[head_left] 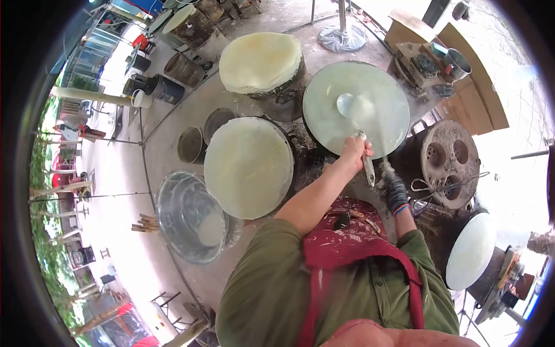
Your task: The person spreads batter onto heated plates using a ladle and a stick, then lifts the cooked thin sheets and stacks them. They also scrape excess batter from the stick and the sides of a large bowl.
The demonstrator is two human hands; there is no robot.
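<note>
Head view, looking straight down. Long metal ladle [359,124] lies over the round pale-green steaming cloth [356,107]: bowl near the cloth's middle, spreading a thin patch of whitish batter, handle running back toward the body. Left hand [354,151] is clenched around the handle at the cloth's near edge, so the bowl sits ahead of the knuckles, well out over the cloth. Right hand [386,173] wears a dark glove and hangs just beside the handle's end, near the cloth's rim; cannot tell whether it grips anything.

Outward: a second round steamer topped with a cream-coloured sheet [248,166] sits left of the forearm, a third cream-topped round steamer [260,62] beyond it. Large shiny metal basin with whitish batter [193,215] stands lower left. Rusty round stove lid with holes [450,162] lies to the right, a white round disc [471,251] nearer. Red apron [352,243] over an olive shirt.
</note>
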